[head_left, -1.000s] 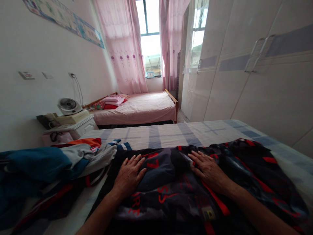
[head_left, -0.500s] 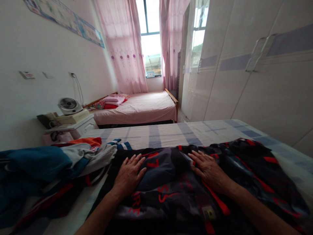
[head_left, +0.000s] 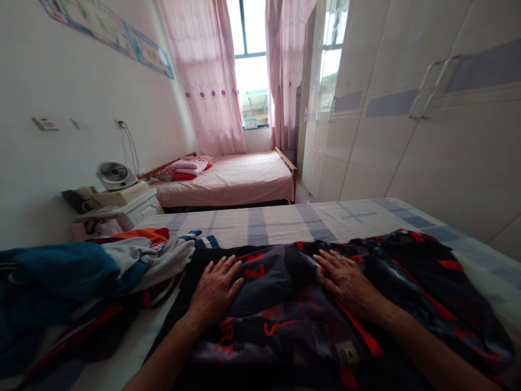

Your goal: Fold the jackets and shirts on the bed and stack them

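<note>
A black and dark grey garment (head_left: pixel 264 293) with red lettering and red trim lies spread over the near bed. On its left part my left hand (head_left: pixel 215 285) rests flat, fingers stretched out. Flat on its right part is my right hand (head_left: pixel 345 277), fingers slightly apart. Neither hand grips the cloth. Rightward of my right hand, more black and red clothing (head_left: pixel 431 282) lies rumpled; I cannot tell whether it is the same garment.
The near bed has a blue and white checked sheet (head_left: pixel 277 217). At left lies a heap of teal, grey and orange clothes (head_left: pixel 77 271). Beyond are a bedside cabinet (head_left: pixel 140 209) with a fan (head_left: pixel 116 175), a pink bed (head_left: pixel 236 176), and a tall wardrobe (head_left: pixel 378 146) along the right.
</note>
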{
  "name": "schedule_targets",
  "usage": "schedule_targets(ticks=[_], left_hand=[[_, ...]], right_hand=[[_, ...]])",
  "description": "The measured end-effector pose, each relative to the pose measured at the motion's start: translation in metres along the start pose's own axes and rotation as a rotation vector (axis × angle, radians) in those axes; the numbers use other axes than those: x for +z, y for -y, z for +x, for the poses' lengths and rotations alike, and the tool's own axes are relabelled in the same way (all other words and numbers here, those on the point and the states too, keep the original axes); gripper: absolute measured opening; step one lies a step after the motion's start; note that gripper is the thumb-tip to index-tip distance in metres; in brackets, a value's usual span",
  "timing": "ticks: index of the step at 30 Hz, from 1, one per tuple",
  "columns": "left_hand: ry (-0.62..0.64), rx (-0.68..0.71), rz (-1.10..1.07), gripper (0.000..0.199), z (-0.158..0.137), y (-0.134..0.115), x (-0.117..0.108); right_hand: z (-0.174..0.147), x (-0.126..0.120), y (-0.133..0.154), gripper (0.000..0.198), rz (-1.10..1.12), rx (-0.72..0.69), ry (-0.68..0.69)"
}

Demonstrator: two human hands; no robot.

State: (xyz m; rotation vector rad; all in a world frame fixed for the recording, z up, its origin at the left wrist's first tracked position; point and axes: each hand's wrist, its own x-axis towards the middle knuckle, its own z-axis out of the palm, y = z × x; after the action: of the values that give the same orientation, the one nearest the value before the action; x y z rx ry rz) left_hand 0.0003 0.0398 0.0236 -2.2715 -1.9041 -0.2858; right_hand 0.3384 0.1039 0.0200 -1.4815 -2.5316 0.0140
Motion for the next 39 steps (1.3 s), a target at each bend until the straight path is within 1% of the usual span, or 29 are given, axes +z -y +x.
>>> schedule_targets(ticks=[8, 18, 33, 39], left_hand=[[0.001, 0.001, -0.008, 0.045, 0.0005, -0.0015, -0.0028], [0.004, 0.002, -0.005, 0.045, 0.0001, -0.0012, -0.0017], [0.02, -0.004, -0.003, 0.046, 0.0001, -0.0016, -0.0025], [0.004, 0.0, -0.02, 0.045, 0.0004, -0.0011, -0.002]], right_hand=[[0.0, -0.0031, 0.0024, 0.053, -0.003, 0.006, 0.011], [0.0003, -0.0061, 0.0036, 0.054, -0.016, 0.02, 0.059], [0.0007, -0.0054, 0.0032, 0.053, -0.015, 0.02, 0.049], [0.0006, -0.0027, 0.0013, 0.053, -0.006, 0.01, 0.019]])
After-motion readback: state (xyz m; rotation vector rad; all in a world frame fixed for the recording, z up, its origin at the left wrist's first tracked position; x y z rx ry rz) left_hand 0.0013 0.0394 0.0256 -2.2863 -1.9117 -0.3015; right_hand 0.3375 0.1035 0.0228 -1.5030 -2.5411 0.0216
